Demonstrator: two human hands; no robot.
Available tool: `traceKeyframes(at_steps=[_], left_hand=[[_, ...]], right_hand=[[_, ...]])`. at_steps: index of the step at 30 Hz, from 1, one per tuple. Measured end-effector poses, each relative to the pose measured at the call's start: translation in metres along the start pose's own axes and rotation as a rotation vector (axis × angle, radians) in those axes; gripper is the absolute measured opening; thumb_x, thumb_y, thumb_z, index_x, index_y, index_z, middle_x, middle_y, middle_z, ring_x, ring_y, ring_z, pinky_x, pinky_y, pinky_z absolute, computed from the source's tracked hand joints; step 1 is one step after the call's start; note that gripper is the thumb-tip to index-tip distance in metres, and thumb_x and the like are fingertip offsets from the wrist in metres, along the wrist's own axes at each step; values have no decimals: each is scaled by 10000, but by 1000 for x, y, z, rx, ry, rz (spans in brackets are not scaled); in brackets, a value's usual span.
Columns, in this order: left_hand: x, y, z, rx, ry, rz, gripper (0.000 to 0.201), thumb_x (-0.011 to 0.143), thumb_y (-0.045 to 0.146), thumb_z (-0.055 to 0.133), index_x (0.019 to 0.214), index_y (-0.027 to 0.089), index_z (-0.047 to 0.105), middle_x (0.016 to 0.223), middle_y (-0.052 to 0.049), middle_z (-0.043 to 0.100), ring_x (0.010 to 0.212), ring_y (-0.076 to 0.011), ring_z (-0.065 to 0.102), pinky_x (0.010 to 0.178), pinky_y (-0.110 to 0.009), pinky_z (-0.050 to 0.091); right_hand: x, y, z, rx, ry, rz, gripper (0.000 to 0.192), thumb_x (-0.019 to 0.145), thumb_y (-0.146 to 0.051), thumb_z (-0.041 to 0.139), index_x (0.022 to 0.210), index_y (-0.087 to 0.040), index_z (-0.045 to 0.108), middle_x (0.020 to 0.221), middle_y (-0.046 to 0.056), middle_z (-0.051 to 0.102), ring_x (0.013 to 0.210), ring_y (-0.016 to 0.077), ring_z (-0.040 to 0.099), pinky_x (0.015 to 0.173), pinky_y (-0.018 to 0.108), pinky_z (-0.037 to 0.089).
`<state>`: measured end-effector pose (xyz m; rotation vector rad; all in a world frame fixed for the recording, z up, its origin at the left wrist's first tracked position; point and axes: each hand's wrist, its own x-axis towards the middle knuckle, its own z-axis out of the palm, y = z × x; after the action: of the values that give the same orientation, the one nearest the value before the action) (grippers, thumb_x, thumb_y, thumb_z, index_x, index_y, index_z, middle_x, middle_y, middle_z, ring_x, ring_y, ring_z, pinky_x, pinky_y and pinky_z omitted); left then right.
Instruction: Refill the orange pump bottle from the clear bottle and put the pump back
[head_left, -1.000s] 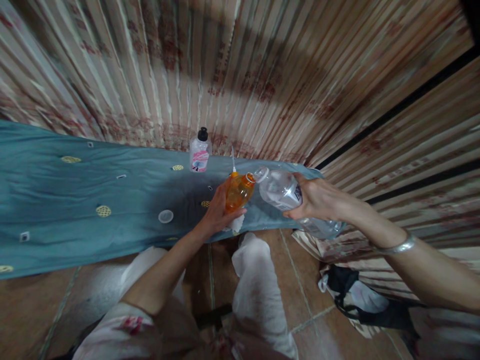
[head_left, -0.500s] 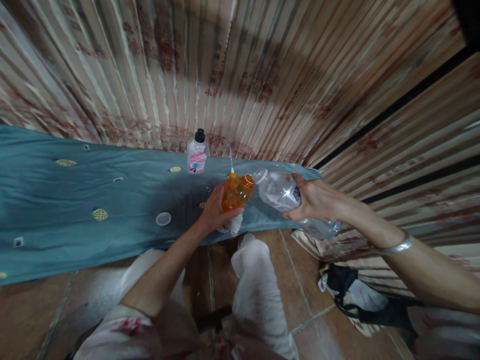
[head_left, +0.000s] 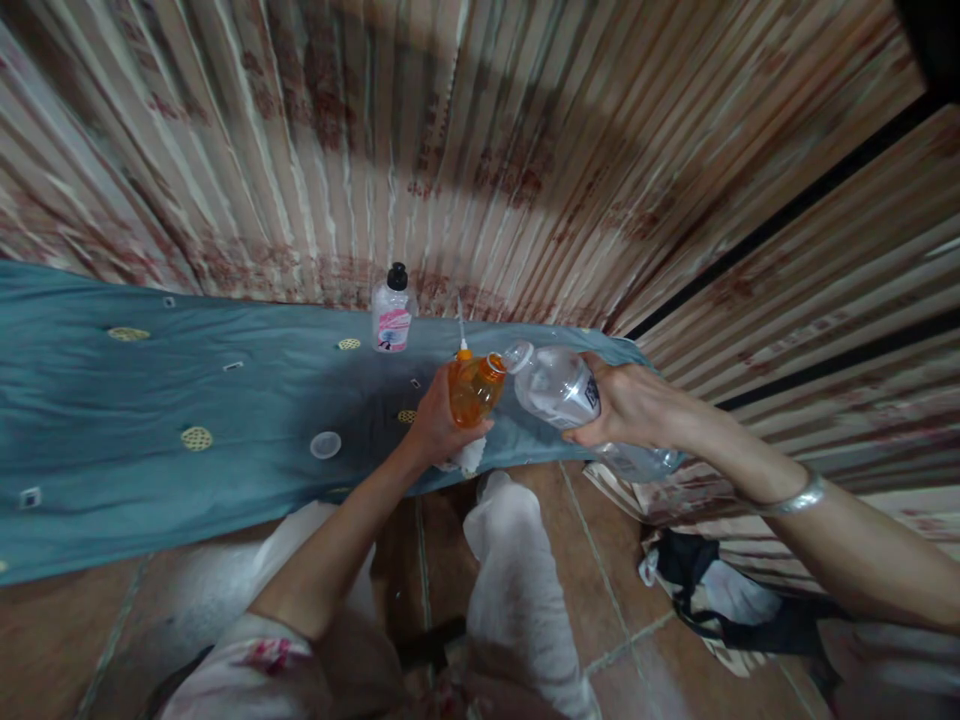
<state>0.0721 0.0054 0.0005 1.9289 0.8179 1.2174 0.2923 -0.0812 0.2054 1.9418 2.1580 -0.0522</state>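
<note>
Orange bottle (head_left: 474, 396), clear bottle (head_left: 553, 386), hands (head_left: 437, 425) curled round one each, pink-labelled bottle (head_left: 392, 320) behind (upright)

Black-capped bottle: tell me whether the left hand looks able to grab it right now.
Probably not: the left hand is holding the orange bottle. The black-capped bottle stands nearby, toward the curtain, but that grip would likely need freeing first.

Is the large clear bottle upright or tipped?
Tipped: the right hand holds the clear bottle slanted, its neck pointing left, close to the mouth of the orange bottle.
</note>
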Motion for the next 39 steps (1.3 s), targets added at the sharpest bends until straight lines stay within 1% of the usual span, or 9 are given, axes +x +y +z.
traceKeyframes(at_steps=[6, 8, 11, 14, 19, 23, 27, 33, 39], left_hand=[[0, 0, 10, 49, 68, -20, 1008, 623, 385, 954, 1436, 213, 385, 1417, -157, 637, 1315, -332, 656, 1124, -511, 546], [0, 1, 12, 60, 81, -33, 985, 644, 335, 932, 1446, 221, 373, 1434, -150, 632, 1334, -324, 647, 1128, -498, 548], [1, 4, 15, 65, 91, -46, 876, 699, 235, 850, 1440, 230, 382, 1415, -131, 648, 1321, -301, 660, 1113, -466, 566], [1, 6, 17, 53, 94, -57, 833, 694, 192, 809, 1420, 213, 402, 1385, -133, 665, 1290, -299, 679, 1101, -463, 578], [1, 5, 17, 37, 102, -60, 834, 679, 187, 805, 1414, 219, 414, 1380, -121, 671, 1285, -299, 680, 1106, -470, 576], [1, 6, 17, 38, 95, -92, 841, 673, 197, 808, 1414, 207, 412, 1374, -124, 677, 1257, -288, 697, 1091, -458, 587], [1, 8, 16, 60, 101, -99, 835, 655, 181, 813, 1397, 213, 430, 1358, -113, 686, 1240, -279, 708, 1075, -436, 598], [-1, 6, 16, 66, 121, -76, 833, 672, 188, 816, 1410, 228, 432, 1349, -105, 687, 1222, -274, 714, 1053, -432, 610], [0, 2, 19, 80, 133, -68, 849, 648, 184, 830, 1398, 228, 435, 1324, -99, 694, 1209, -282, 719, 1041, -440, 617]], right_hand=[[0, -1, 0, -8, 2, 19, 763, 696, -555, 797, 1269, -97, 590, 605, -4, 623, 617, 285, 679, 534, 316, 361], [0, 0, 0, -3, -14, 31, 762, 701, -554, 792, 1273, -94, 586, 626, 5, 636, 642, 292, 693, 541, 316, 370], [0, 1, 0, -2, -29, 40, 773, 703, -559, 784, 1280, -88, 577, 663, 25, 661, 692, 310, 714, 549, 319, 385], [-1, 1, -1, -13, -37, 42, 796, 700, -554, 780, 1297, -74, 565, 693, 41, 682, 727, 326, 724, 555, 324, 396], [0, 0, -3, 1, -63, 36, 797, 714, -549, 772, 1298, -47, 568, 729, 63, 708, 706, 311, 718, 561, 325, 409], [0, 0, -2, -3, -54, 46, 885, 709, -536, 789, 1368, -1, 537, 743, 71, 720, 727, 309, 726, 573, 319, 425], [1, 0, -2, -1, -55, 51, 938, 711, -539, 797, 1415, 12, 515, 755, 73, 733, 743, 313, 733, 589, 318, 439], [2, -2, -3, -11, -65, 56, 944, 699, -544, 811, 1408, 15, 535, 774, 86, 742, 755, 318, 739, 594, 316, 438], [2, -1, -2, -23, -70, 47, 909, 711, -547, 792, 1391, 2, 541, 774, 90, 740, 761, 328, 739, 594, 318, 428]])
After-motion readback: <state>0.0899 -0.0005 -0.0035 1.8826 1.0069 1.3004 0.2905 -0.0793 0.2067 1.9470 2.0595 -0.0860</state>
